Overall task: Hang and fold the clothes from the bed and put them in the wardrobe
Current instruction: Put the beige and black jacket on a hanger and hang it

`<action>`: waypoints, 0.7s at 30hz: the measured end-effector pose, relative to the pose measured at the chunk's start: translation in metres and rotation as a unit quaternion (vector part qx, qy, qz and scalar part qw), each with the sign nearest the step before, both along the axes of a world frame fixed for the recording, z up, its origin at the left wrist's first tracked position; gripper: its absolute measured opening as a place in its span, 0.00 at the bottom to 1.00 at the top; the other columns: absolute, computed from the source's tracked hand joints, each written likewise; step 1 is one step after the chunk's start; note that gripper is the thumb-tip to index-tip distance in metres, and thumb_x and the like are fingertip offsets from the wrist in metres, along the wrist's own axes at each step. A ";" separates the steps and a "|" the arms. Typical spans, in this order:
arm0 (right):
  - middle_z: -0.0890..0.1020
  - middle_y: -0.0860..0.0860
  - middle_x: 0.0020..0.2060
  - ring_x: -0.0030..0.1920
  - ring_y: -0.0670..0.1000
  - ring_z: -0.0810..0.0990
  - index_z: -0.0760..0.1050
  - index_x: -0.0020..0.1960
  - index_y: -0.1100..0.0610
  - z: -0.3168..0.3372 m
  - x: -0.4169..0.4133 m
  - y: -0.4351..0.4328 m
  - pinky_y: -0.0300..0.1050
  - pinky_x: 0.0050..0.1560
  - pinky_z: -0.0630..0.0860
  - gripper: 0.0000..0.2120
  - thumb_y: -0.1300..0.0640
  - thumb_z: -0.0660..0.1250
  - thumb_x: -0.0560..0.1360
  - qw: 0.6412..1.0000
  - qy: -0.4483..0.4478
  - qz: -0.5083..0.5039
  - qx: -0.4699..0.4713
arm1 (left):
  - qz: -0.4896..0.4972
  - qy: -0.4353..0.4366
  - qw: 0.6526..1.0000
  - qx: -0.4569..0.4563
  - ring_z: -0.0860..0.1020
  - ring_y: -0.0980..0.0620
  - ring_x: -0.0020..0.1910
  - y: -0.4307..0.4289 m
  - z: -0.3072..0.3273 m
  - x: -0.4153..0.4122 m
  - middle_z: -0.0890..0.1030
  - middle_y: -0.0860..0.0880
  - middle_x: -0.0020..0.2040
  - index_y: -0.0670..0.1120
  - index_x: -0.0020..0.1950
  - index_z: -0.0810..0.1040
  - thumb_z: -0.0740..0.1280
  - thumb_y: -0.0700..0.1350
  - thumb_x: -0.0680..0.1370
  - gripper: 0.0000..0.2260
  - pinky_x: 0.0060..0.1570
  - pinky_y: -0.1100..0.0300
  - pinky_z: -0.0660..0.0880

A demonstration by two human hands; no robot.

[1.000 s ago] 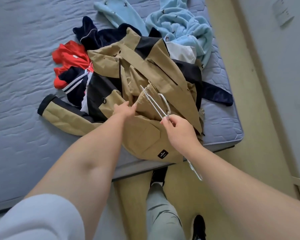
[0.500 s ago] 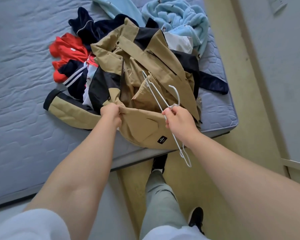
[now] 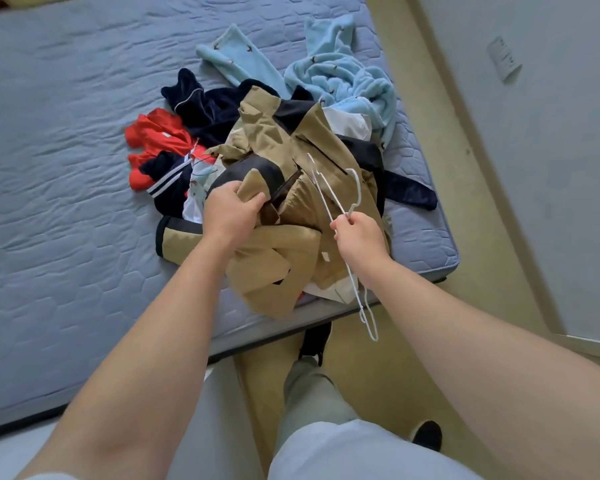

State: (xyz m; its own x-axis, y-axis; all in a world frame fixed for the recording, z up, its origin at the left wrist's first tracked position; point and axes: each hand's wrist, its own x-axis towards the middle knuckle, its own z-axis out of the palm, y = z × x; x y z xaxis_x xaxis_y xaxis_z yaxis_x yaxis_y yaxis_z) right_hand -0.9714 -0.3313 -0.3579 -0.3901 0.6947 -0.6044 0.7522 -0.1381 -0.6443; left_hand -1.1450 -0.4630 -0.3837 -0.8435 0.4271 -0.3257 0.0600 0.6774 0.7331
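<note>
L hand (image 3: 231,211) clenched on tan jacket (image 3: 291,244) at bed (image 3: 66,202) foot corner; R hand (image 3: 359,237) gripped white hanger (image 3: 333,195), long axis pointing away, just beside jacket's opening.

A jacket (image 3: 284,244) lies atop the clothes pile (image 3: 250,140) at the mattress (image 3: 66,202) corner.

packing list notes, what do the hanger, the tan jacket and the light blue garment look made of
Hanger: thin wire, seemingly white-coated; slim bent rod.
Tan jacket: smooth woven fabric, possibly cotton or nylon; crisp creases, matte.
Light blue garment: fleece-like plush; fuzzy, soft nap.
</note>
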 end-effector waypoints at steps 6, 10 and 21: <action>0.78 0.50 0.39 0.38 0.51 0.75 0.78 0.49 0.52 0.018 -0.006 -0.007 0.46 0.38 0.70 0.13 0.50 0.56 0.82 0.994 0.009 -0.098 -0.042 | 0.025 -0.028 0.992 0.121 0.80 0.52 0.41 -0.010 0.050 0.007 0.83 0.48 0.43 0.46 0.50 0.84 0.65 0.56 0.81 0.15 0.49 0.46 0.78; 0.72 0.49 0.32 0.32 0.50 0.70 0.73 0.40 0.53 0.036 -0.009 -0.006 0.44 0.33 0.64 0.15 0.48 0.58 0.82 0.996 0.026 -0.076 -0.032 | 0.057 -0.094 0.978 0.178 0.83 0.57 0.50 -0.019 0.084 0.014 0.86 0.55 0.48 0.60 0.50 0.84 0.68 0.64 0.76 0.11 0.54 0.55 0.80; 0.76 0.48 0.30 0.36 0.50 0.74 0.77 0.37 0.55 0.103 0.024 0.007 0.47 0.38 0.70 0.18 0.47 0.59 0.80 0.993 0.116 0.028 0.003 | -0.183 0.206 0.943 -0.187 0.80 0.44 0.54 -0.021 0.136 0.040 0.81 0.50 0.53 0.59 0.73 0.66 0.81 0.54 0.67 0.38 0.48 0.50 0.78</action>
State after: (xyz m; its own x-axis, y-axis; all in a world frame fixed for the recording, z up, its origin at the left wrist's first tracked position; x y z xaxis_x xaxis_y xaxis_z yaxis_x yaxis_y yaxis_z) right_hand -0.9471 -0.3240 -0.2550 -0.5567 0.6713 -0.4892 0.5892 -0.0960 -0.8022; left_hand -1.1050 -0.4838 -0.2476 -0.7490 0.6351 -0.1889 0.5678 0.7621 0.3112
